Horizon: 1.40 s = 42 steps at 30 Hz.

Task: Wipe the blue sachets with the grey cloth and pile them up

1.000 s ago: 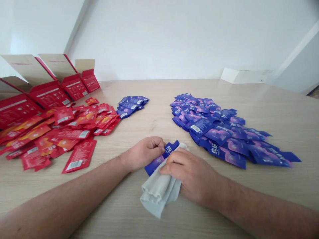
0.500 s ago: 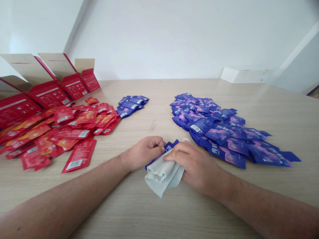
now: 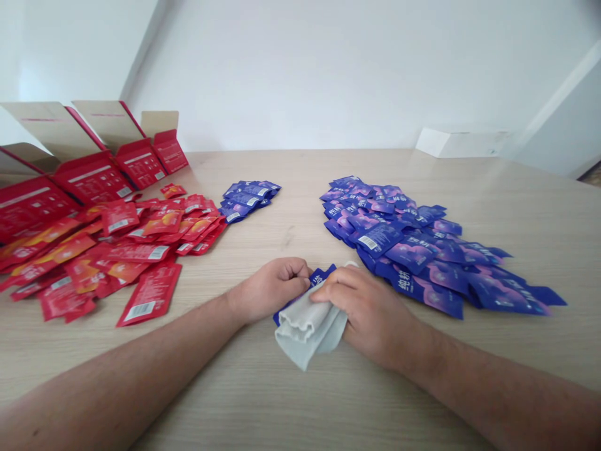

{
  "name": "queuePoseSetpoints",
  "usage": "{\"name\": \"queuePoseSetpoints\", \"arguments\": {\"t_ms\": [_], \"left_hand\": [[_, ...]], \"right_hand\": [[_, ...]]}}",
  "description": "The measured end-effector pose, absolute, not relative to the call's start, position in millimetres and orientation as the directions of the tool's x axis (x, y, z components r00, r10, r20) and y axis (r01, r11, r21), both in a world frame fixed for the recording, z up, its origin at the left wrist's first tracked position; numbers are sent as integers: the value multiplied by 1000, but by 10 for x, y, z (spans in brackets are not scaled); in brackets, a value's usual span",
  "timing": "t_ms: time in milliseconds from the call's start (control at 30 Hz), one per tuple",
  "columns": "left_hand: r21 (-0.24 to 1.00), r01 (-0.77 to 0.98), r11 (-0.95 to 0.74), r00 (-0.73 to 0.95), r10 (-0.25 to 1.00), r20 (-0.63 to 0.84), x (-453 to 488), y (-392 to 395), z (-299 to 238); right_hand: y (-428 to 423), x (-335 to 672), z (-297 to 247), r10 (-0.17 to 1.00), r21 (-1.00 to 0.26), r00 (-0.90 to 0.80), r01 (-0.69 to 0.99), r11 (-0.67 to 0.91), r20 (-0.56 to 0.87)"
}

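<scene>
Near the middle of the table, my left hand (image 3: 277,289) is closed on the upper left edge of a blue sachet (image 3: 322,275). My right hand (image 3: 370,313) grips a folded pale cloth (image 3: 305,322), which lies against the sachet's face and hides most of it. The cloth's loose end hangs toward me, below the fingers. Just beyond my right hand spreads a large heap of blue and purple sachets (image 3: 413,250). A smaller stack of blue sachets (image 3: 246,199) lies further off, beyond my left hand.
At left, a broad pile of red and orange sachets (image 3: 136,241) covers the light wooden table (image 3: 291,401). Behind it stand several open red boxes (image 3: 94,178) with raised flaps. A white box (image 3: 462,143) rests at the back right, by the wall.
The cloth and my right hand have shifted very slightly. My left hand keeps its hold on the sachet, and the piles look the same.
</scene>
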<state>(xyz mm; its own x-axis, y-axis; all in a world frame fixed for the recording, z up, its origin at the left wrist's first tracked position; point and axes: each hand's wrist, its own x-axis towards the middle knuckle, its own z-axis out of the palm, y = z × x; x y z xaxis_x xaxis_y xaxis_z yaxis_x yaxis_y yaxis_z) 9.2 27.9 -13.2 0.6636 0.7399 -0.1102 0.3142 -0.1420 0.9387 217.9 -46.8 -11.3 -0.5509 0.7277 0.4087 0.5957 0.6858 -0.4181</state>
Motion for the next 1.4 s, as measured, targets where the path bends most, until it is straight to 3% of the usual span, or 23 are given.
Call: {"name": "queuePoseSetpoints", "arguments": {"t_ms": [133, 333, 500, 700, 867, 1033, 1233, 1400], "left_hand": [[933, 318, -171, 665, 741, -90, 82, 280, -141], [941, 318, -116, 660, 740, -131, 97, 268, -120], [936, 318, -149, 652, 751, -102, 109, 267, -100], [938, 325, -123, 653, 746, -129, 98, 266, -113], [936, 316, -158, 655, 750, -94, 93, 269, -108], [941, 316, -120, 652, 748, -124, 100, 260, -101], [932, 323, -166, 654, 751, -93, 97, 271, -91], [937, 324, -133, 659, 742, -123, 93, 271, -103]], "right_hand": [[-511, 2152, -103, 675, -419, -647, 535, 734, 355], [-463, 2181, -113, 750, -442, -511, 607, 660, 419], [-511, 2140, -125, 671, -418, -652, 531, 737, 354], [-470, 2178, -117, 740, -433, -519, 601, 671, 427], [-522, 2136, -107, 683, -424, -643, 542, 726, 347], [-473, 2177, -102, 759, -443, -502, 617, 650, 415], [-515, 2134, -87, 682, -427, -644, 538, 727, 348], [-476, 2181, -104, 761, -467, -502, 601, 649, 412]]}}
